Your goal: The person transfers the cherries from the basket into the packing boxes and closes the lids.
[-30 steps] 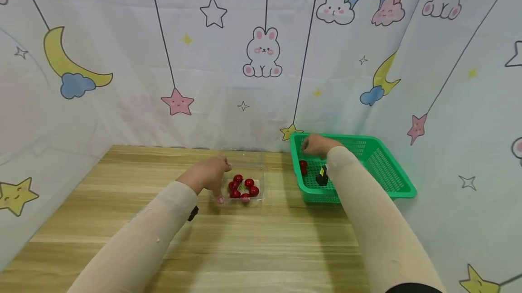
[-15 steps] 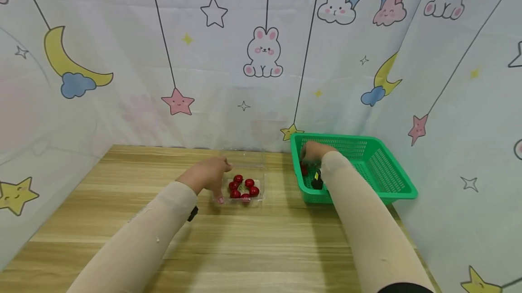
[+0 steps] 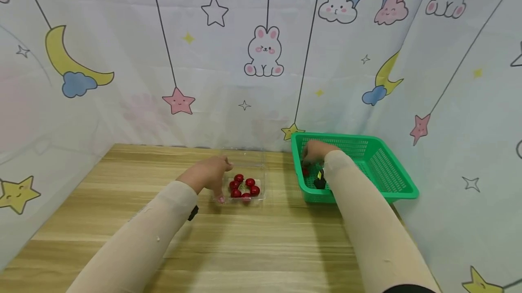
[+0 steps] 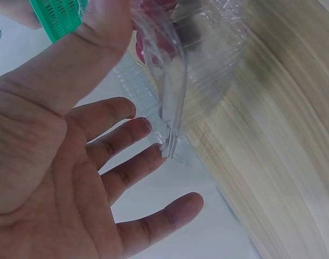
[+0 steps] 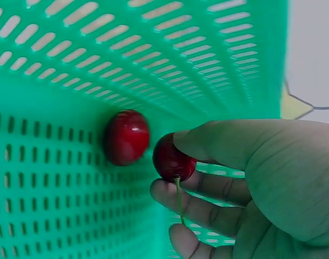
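Right hand [image 5: 267,181] pinches 1 cherry [image 5: 170,159] between thumb [image 5: 223,143] and fingertips [image 5: 164,191].

In the middle of the pale wooden table [image 3: 261,247], near the back, sits the clear plastic box [image 3: 262,189]. Six round red cherries [image 3: 254,191] lie in a ring in it. The left hand [image 3: 205,174] is at its left side. To the right is the green plastic basket [image 3: 389,170]. The right hand [image 3: 316,151] is inside its left end, with a round dark red cherry [image 5: 172,159] between thumb and fingers. Another round red cherry [image 5: 126,137] lies just beside that one. Behind everything hangs the white cartoon cloth [image 3: 220,66].
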Demonstrator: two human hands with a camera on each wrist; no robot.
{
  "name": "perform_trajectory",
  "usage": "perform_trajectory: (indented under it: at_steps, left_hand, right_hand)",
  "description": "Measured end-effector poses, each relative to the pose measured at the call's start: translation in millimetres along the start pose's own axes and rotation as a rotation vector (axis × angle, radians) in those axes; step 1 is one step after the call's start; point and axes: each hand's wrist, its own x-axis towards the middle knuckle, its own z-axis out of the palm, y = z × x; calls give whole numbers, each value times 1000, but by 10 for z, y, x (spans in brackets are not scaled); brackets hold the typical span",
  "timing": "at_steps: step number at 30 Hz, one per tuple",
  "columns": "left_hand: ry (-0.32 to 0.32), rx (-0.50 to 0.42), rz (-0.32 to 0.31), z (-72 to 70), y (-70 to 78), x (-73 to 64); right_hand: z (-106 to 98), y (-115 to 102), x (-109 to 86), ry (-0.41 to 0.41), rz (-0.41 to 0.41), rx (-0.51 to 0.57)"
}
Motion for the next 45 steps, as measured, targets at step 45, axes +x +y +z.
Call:
perform_trajectory:
  at_steps: [45]
  left_hand:
    - [-4,27,18,-48,26,-47]
  right_hand:
    - [710,-1627,-191,-9,-571,-214]
